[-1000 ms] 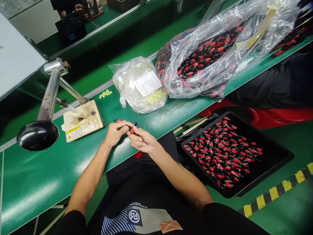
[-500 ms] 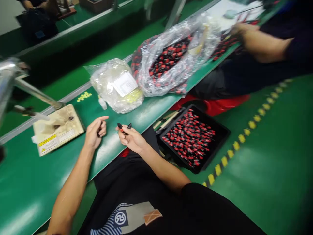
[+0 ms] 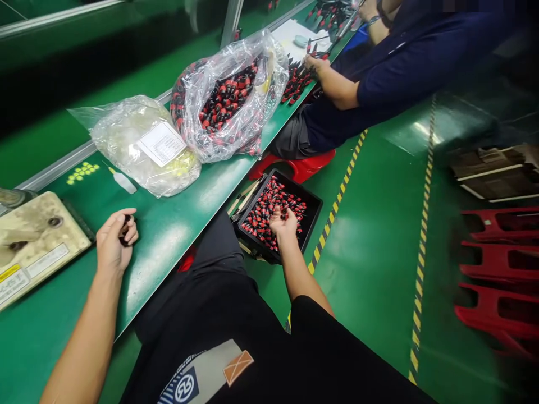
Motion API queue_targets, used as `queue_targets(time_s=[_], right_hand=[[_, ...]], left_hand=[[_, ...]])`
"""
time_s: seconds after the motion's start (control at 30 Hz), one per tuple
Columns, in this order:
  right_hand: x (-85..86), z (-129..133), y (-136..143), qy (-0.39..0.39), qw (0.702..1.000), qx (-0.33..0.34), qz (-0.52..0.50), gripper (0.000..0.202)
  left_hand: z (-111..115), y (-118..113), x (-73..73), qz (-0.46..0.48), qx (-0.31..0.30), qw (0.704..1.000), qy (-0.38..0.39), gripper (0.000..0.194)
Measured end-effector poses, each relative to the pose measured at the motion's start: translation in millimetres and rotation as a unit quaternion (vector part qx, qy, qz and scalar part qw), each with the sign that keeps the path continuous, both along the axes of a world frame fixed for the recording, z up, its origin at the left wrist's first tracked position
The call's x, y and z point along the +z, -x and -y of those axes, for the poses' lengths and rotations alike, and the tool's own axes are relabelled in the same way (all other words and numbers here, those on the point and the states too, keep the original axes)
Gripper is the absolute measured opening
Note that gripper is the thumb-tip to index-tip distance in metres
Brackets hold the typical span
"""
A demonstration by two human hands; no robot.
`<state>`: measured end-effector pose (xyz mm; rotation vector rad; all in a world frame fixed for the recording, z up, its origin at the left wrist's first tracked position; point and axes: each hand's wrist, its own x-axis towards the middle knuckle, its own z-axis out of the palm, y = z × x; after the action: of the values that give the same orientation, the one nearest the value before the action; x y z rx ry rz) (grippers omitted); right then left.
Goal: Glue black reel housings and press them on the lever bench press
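Above the green bench, my left hand (image 3: 115,238) has its fingers curled round a small dark part (image 3: 126,229). My right hand (image 3: 284,223) is down in the black bin (image 3: 312,217), among many red-and-black pieces (image 3: 263,210); its fingers are spread and partly curled, and a dark piece shows by them. Whether the hand grips that piece is unclear. On the bench an open clear bag (image 3: 191,106) holds red-and-black parts. Beside it lies a clear bag (image 3: 143,151) with a white label and yellow bits inside.
A cream machine base (image 3: 46,235) sits at the left. Small yellow pieces (image 3: 83,173) and a white bottle (image 3: 124,182) lie behind my left hand. Another person (image 3: 379,84) works at the bench's far end. Red stools (image 3: 501,261) stand at the right.
My right hand has moved from above the bench down into the black bin; the two dark-tipped pieces it held are no longer seen in it. The view has shifted right. My left hand remains curled.
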<state>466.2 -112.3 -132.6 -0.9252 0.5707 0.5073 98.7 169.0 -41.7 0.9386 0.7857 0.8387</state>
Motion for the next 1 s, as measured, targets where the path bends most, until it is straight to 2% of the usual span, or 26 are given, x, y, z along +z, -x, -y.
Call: queue_targets(time_s=[0.13,0.23,0.3,0.33,0.37,0.43,0.5,0.53,0.6,0.63,0.67,0.7,0.73,0.77,0.9,0.93,1.0], right_hand=[[-4.7,-5.0,3.5,0.105,0.994,0.011,-0.001,0.026],[-0.1,-34.6,24.6,0.139,0.989,0.012,0.057,0.019],[10.2,-63.2,52.7,0.16,0.974,0.018,0.16,0.009],[18.2,-78.9,71.2,0.172,0.954,0.045,0.241,0.005],[27.6,-95.3,92.0,0.185,0.91,0.107,0.356,0.007],[47.4,-129.9,136.7,0.174,0.751,0.294,0.564,0.017],[63.4,-165.9,178.2,0.128,0.602,0.46,0.641,0.026],[68.8,-183.3,195.4,0.134,0.54,0.506,0.659,0.033],[74.9,-212.9,220.0,0.176,0.439,0.554,0.685,0.043],[76.3,-223.8,227.2,0.198,0.399,0.566,0.694,0.042],[76.9,-231.2,231.4,0.212,0.37,0.575,0.699,0.036],[77.0,-235.2,232.9,0.215,0.355,0.581,0.7,0.028],[77.0,-235.8,232.4,0.212,0.361,0.582,0.697,0.021],[76.9,-233.5,230.5,0.205,0.389,0.578,0.688,0.017],[79.5,-210.3,223.0,0.121,0.572,0.527,0.617,0.017],[80.8,-205.0,223.5,0.094,0.599,0.519,0.603,0.017],[83.4,-198.4,227.6,0.056,0.618,0.515,0.591,0.016]], left_hand=[[1.2,-0.5,-1.1,0.02,0.016,1.0,0.017,0.032],[-0.1,-0.1,0.4,0.041,0.009,0.998,0.053,0.034],[-3.2,1.3,1.8,0.058,0.01,0.994,0.087,0.037],[-4.7,2.4,2.6,0.065,0.014,0.992,0.103,0.037],[-6.0,3.5,3.5,0.07,0.019,0.99,0.118,0.037],[-7.3,5.5,5.2,0.074,0.028,0.987,0.138,0.034],[-7.2,6.7,6.0,0.074,0.035,0.986,0.142,0.03],[-6.8,6.9,5.9,0.074,0.036,0.987,0.138,0.028],[-6.0,6.9,4.9,0.074,0.034,0.989,0.121,0.025],[-5.8,6.8,4.2,0.073,0.033,0.991,0.111,0.024],[-5.7,6.7,3.4,0.072,0.032,0.992,0.103,0.022],[-5.7,6.6,2.7,0.071,0.033,0.992,0.097,0.021],[-5.7,6.5,2.0,0.07,0.036,0.993,0.093,0.019],[-5.7,6.5,1.4,0.069,0.04,0.993,0.09,0.019],[-4.5,6.2,-0.7,0.078,0.046,0.993,0.075,0.026],[-3.8,5.9,-1.3,0.078,0.045,0.994,0.07,0.029],[-2.0,5.3,-2.8,0.066,0.039,0.995,0.059,0.036]])
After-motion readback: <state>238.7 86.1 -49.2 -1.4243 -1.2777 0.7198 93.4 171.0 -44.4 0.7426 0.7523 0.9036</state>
